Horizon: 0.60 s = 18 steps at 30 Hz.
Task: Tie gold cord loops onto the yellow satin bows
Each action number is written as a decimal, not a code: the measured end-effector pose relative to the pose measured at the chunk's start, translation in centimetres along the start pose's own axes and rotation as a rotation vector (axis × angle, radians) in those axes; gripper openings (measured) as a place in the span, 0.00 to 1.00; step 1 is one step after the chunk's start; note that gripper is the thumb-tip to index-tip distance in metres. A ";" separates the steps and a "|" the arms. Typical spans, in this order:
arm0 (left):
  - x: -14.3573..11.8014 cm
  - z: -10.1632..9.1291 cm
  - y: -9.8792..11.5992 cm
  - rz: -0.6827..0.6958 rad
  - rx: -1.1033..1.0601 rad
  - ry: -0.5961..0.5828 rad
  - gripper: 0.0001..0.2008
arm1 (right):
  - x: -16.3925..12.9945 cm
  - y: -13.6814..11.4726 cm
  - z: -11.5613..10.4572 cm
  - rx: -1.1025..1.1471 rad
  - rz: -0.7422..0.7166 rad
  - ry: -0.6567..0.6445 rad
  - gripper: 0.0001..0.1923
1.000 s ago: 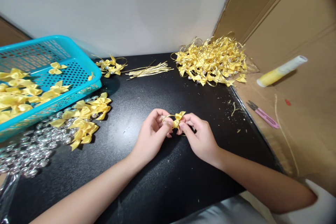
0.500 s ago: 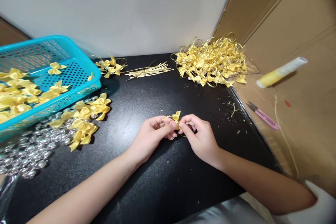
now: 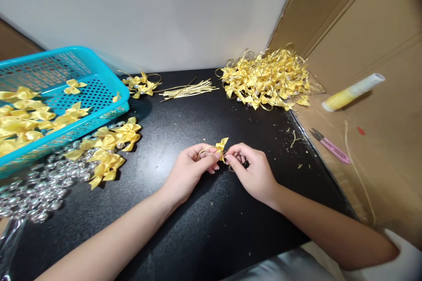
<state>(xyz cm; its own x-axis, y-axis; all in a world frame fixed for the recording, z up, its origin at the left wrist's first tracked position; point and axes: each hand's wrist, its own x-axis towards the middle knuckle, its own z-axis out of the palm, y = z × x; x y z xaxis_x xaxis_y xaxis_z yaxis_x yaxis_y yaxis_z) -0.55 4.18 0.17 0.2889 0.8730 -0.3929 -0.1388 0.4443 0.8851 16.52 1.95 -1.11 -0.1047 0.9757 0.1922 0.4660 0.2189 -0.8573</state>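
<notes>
Over the middle of the black table (image 3: 184, 127), a yellow ribbon bow (image 3: 221, 145) is pinched between the thumb and fingers of my left hand (image 3: 194, 167). A thin gold wire tie (image 3: 205, 148) curves out from the bow above the left fingers. My right hand (image 3: 249, 169) is closed just to the right of the bow, with thumb and index finger pinching the wire close against it. A loop of the wire shows below the right fingertips. What lies behind the fingers is hidden.
At left stand a turquoise basket (image 3: 114, 112) of yellow bows, loose silvery beads (image 3: 49, 189) and more bows (image 3: 107, 164). Gold wire ties (image 3: 189, 90) lie at the back, beside a heap of finished-looking bows (image 3: 263, 79). Pink-handled snips (image 3: 331, 145) and a tube (image 3: 354, 92) are right.
The bow has tilted slightly to the right, and its wire loop at the left stands out more. Both hands stay nearly in place. The view has shifted slightly.
</notes>
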 end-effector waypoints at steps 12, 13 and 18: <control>0.1 -0.2 0.6 -0.039 -0.086 -0.092 0.14 | 0.2 0.3 -0.1 0.044 0.035 -0.077 0.06; 0.1 -0.2 0.6 -0.037 -0.084 -0.101 0.14 | 0.2 0.3 -0.1 0.036 0.027 -0.073 0.06; 0.0 0.0 0.4 -0.020 -0.047 -0.087 0.16 | 0.4 0.2 0.0 -0.006 -0.008 -0.061 0.07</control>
<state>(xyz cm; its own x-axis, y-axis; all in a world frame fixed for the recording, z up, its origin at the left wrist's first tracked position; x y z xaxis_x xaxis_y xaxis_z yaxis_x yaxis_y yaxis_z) -0.63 4.36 0.53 0.3728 0.8439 -0.3858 -0.1758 0.4725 0.8636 16.53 2.33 -1.23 -0.1621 0.9721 0.1697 0.4700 0.2273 -0.8529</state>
